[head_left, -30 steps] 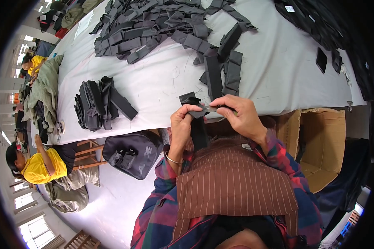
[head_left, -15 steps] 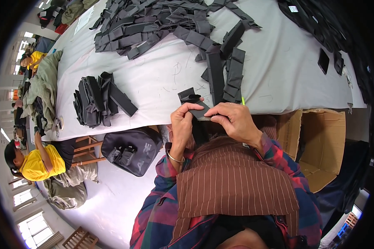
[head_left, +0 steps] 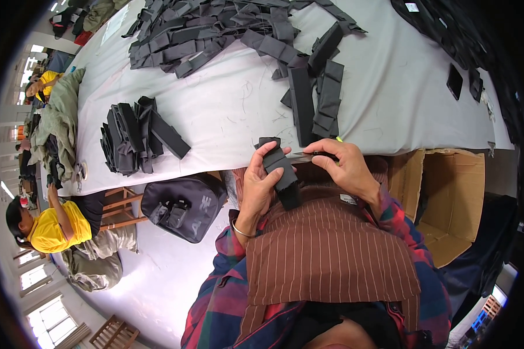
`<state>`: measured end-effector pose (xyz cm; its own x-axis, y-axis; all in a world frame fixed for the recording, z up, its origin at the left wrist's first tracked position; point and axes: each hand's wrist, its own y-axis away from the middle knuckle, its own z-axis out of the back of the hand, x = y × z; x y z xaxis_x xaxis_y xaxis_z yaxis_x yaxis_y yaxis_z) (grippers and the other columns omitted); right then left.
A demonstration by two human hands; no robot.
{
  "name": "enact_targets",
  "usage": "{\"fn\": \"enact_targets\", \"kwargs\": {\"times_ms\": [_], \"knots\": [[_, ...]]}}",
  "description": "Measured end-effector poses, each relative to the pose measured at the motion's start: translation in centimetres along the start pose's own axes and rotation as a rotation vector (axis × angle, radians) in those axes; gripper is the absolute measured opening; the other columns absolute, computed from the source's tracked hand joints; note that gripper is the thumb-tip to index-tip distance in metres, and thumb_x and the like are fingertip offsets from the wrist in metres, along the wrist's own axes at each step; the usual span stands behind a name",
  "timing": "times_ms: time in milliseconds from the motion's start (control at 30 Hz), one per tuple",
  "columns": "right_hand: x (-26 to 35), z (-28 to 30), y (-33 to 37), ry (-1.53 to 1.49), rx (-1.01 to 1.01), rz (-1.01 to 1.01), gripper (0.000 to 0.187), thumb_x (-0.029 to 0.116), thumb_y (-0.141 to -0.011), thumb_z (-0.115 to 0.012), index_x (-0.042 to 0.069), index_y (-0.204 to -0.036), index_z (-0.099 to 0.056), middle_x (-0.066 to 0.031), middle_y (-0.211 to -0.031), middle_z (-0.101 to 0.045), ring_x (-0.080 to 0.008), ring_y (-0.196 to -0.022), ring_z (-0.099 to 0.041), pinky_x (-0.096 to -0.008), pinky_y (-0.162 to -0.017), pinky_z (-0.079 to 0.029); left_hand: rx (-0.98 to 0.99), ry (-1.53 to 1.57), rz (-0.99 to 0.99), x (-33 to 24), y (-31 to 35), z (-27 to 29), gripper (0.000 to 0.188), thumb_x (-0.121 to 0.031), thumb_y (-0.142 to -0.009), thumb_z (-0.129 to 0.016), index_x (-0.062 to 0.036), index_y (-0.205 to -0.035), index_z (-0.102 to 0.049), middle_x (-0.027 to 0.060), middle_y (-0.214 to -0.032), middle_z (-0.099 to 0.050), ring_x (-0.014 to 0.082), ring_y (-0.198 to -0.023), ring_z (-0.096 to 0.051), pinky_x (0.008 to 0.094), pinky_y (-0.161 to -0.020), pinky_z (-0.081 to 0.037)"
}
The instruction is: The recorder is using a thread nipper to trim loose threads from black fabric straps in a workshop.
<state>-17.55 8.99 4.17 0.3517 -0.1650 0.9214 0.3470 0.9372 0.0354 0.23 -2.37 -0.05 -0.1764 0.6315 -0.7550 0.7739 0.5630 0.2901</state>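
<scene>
My left hand (head_left: 262, 179) grips a dark grey folded fabric strip (head_left: 279, 170), thumb on its front and fingers behind. The strip slants across the palm, its lower end hanging over my brown striped apron. To its right, my right hand (head_left: 346, 168) is closed on a small dark-handled tool (head_left: 327, 155) with a thin pale tip pointing at the strip; its exact kind is unclear. A yellow-green bit (head_left: 339, 139) shows just beyond these fingers. Past my hands, a chain of folded dark strips (head_left: 301, 107) runs back to a large heap of them (head_left: 209, 35).
A smaller bundle of dark strips (head_left: 131, 136) lies left on the white-covered table (head_left: 227, 122). A phone (head_left: 455, 81) and dark garments (head_left: 436, 29) lie at right. Below the edge are an open cardboard box (head_left: 454, 198) and a black bag (head_left: 183, 209). A person in yellow (head_left: 67, 227) sits left.
Both hands held the strip flat at the table edge. Now the left hand alone holds it tilted up, and the right hand has drawn away rightward with the small tool showing.
</scene>
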Motion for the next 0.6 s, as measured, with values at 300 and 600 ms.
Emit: {"fn": "enact_targets", "kwargs": {"times_ms": [300, 600], "knots": [[-0.5, -1.5, 0.4, 0.143, -0.038, 0.052, 0.015, 0.007, -0.083, -0.061, 0.005, -0.097, -0.065, -0.0109, -0.089, -0.066, -0.0279, -0.079, -0.064, -0.0326, -0.069, -0.049, 0.03, 0.042, -0.012, 0.2, 1.0, -0.2, 0.058, 0.008, -0.082, -0.055, -0.0024, -0.135, -0.036, 0.0207, -0.127, -0.052, 0.0227, -0.093, -0.063, 0.0331, -0.083, -0.053], [-0.3, -2.0, 0.4, 0.271, -0.096, 0.141, 0.013, 0.008, -0.082, -0.062, 0.007, -0.094, -0.065, -0.0098, -0.085, -0.065, -0.0303, -0.076, -0.062, -0.0364, -0.064, -0.048, 0.032, 0.016, -0.015, 0.3, 1.2, -0.6, 0.055, 0.006, -0.082, -0.056, -0.0021, -0.134, -0.039, 0.0192, -0.124, -0.054, 0.0216, -0.092, -0.064, 0.0325, -0.084, -0.054]]}}
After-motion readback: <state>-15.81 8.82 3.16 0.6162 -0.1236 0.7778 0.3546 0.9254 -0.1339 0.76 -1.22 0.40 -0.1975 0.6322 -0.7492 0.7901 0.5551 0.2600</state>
